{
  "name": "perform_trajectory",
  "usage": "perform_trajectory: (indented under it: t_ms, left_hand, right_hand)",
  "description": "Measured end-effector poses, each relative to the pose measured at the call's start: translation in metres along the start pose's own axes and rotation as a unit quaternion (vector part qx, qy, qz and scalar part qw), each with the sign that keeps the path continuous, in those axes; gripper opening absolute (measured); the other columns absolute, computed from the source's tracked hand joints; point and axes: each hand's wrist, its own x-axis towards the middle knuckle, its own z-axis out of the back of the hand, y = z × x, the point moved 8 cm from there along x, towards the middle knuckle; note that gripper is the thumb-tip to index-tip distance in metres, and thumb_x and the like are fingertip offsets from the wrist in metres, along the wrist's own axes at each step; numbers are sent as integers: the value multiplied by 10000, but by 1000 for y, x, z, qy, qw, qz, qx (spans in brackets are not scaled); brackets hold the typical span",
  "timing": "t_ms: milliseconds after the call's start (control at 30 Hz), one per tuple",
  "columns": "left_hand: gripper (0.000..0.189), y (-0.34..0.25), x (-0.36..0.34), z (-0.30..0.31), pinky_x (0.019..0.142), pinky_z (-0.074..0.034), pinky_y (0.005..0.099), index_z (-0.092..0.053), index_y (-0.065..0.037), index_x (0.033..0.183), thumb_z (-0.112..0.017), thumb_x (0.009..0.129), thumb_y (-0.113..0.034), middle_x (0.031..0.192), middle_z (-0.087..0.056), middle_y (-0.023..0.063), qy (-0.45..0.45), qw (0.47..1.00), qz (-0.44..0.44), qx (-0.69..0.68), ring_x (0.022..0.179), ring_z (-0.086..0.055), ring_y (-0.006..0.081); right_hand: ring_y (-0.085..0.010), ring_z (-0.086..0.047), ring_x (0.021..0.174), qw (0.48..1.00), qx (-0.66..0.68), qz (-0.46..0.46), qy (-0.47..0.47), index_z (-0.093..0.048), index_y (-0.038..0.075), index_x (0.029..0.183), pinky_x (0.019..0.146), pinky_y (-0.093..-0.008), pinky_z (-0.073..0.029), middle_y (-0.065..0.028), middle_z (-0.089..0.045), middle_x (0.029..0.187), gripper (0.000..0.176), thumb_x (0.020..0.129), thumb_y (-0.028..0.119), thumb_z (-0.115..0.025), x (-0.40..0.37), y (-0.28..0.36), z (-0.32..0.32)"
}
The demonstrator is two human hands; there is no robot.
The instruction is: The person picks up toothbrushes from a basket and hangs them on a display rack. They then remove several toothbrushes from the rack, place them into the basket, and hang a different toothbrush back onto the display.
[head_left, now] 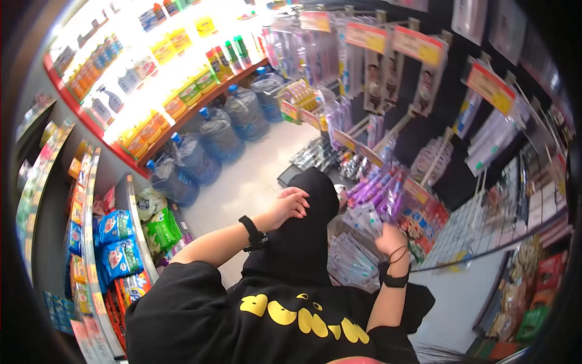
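My left hand (291, 204) rests above my bent knee (310, 188), its fingers loosely curved and holding nothing. At the lower display, my right hand (391, 239) is closed on clear-wrapped packs that look like toothbrushes (365, 219); its fingertips are partly hidden. Similar flat clear packs (354, 261) lie in a bin just below and left of that hand. Beyond it is a heap of purple packets (379, 189). Red patterned packets (424, 221) sit to its right.
Hanging packs on hooks with red-and-yellow price tags (418, 43) jut out above. Large blue water jugs (212, 134) stand along the floor under a lit shelf (200, 100). Blue bags (115, 239) fill the left shelf. A wire rack (491, 206) stands at right.
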Motion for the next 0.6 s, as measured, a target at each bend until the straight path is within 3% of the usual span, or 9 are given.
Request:
perform_trajectory:
  t_ms: [67,133,233,300,333,400,433,500,600]
  left_hand:
    - [173,0,0,2,657,-530,250,-546,-52,1050,-488,942,-175,841,-617,71,0,999,-4,34,685,-620,140]
    - [189,2,1,2,691,-531,255,-541,-50,1079,-488,942,-170,884,-607,65,9,998,-8,67,731,-620,133]
    - [218,4,1,-12,741,-522,247,-536,-48,1118,-482,945,-169,964,-582,47,39,988,-5,150,826,-601,111]
    - [239,1,0,-34,806,-501,259,-531,-50,1141,-475,949,-182,1027,-583,49,82,969,8,234,914,-585,115]
    - [252,-2,-4,-49,844,-480,272,-525,-51,1157,-474,950,-186,1062,-581,54,123,949,46,288,961,-574,123]
    - [289,-11,-12,-73,932,-421,312,-508,-59,1197,-482,948,-204,1149,-570,65,178,913,104,351,1073,-538,148]
    - [310,-15,-14,-89,919,-416,287,-479,-45,1227,-487,945,-173,1150,-576,61,208,910,83,349,1065,-534,129]
    - [346,-34,-28,-152,976,-377,305,-434,-11,1266,-453,958,-169,1199,-544,93,281,889,-3,362,1137,-496,162]
    - [391,-36,-38,-200,1029,-319,322,-351,10,1317,-429,962,-134,1273,-479,128,320,904,-24,283,1225,-421,202]
  right_hand:
    - [-411,-573,942,981,139,110,-78,-559,29,1022,792,-466,-462,-249,-607,975,344,751,236,-601,-22,17,30]
    - [-384,-591,921,924,291,202,-144,-534,33,1109,790,-416,-469,-220,-618,966,427,743,208,-667,-50,33,64]
    - [-291,-610,925,890,389,172,-165,-524,16,1132,829,-374,-455,-150,-635,986,408,769,138,-667,-86,43,102]
    - [-146,-570,920,793,560,183,-155,-541,-5,1117,851,-303,-436,-59,-621,999,337,804,61,-648,-99,42,116]
    - [-146,-570,920,786,566,174,-178,-541,-5,1117,851,-303,-436,-59,-621,999,337,804,61,-648,-105,37,122]
    - [-130,-567,925,680,686,182,-182,-530,-14,1124,849,-285,-436,-53,-609,1013,330,814,36,-633,-115,33,126]
    - [-130,-567,925,663,698,180,-202,-530,-14,1124,849,-285,-436,-53,-609,1013,330,814,36,-633,-120,30,124]
    - [-131,-548,990,558,787,173,-198,-479,-7,1180,888,-294,-431,-60,-586,1059,381,827,19,-619,-118,28,111]
    - [-124,-553,980,557,797,162,-170,-469,-15,1178,869,-287,-445,-60,-586,1057,380,833,28,-620,-112,29,92]
